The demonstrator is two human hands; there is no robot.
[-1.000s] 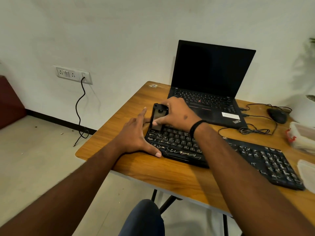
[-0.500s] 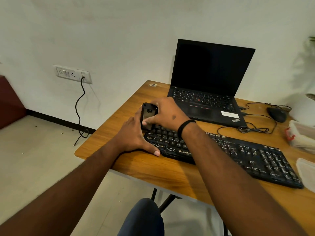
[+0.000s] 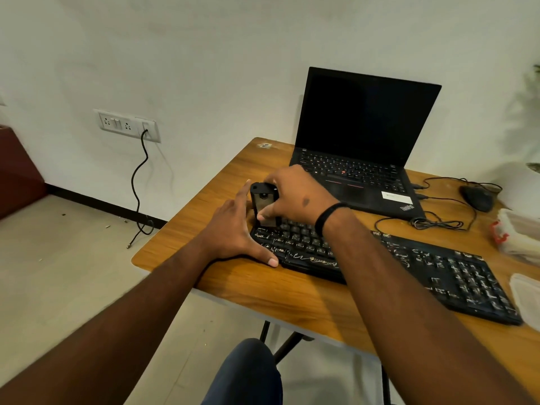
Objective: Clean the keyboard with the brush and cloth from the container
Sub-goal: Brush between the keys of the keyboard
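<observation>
Right hand [image 3: 295, 194] pinches brush [image 3: 264, 206] upright at keyboard [image 3: 380, 258] left end; left hand [image 3: 233, 232], fingers straight, braces it — advise short strokes along rows.

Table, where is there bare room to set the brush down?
Bare wood runs along the table's left edge, between its far corner and the left hand, and in front of the keyboard along the near edge. The right end is crowded: cables, mouse, containers.

Left hand [image 3: 233, 229] flat, fingers straight, thumb spread; right hand [image 3: 295, 194] curled in a grip, both forearms extended forward.
</observation>
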